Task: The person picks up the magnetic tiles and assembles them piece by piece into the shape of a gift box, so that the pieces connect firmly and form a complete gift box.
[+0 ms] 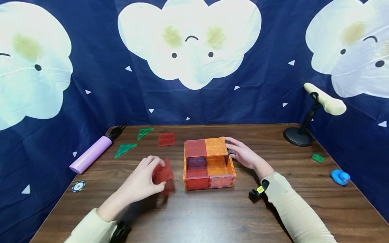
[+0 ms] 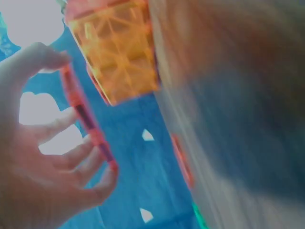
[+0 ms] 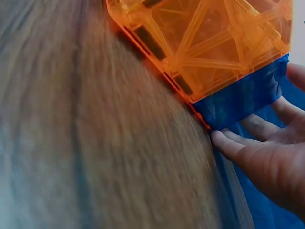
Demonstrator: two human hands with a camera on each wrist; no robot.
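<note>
My left hand (image 1: 140, 180) pinches a red square magnetic tile (image 1: 165, 172) above the table, left of a box built from magnetic tiles (image 1: 209, 182). In the left wrist view that red tile (image 2: 86, 114) shows edge-on between thumb and fingers. The box has red and orange tiles over its back half, while the front half of its top is uncovered. My right hand (image 1: 243, 154) touches the box's back right side. In the right wrist view the fingertips rest against a dark blue tile (image 3: 245, 93) beside an orange one (image 3: 209, 43).
Behind my left hand lie a red square tile (image 1: 166, 139) and two green triangle tiles (image 1: 125, 149). A purple pump (image 1: 91, 154) and a poker chip (image 1: 78, 186) are at left. At right are a microphone stand (image 1: 297, 136), a green brick (image 1: 317, 157) and a blue duck (image 1: 340, 177).
</note>
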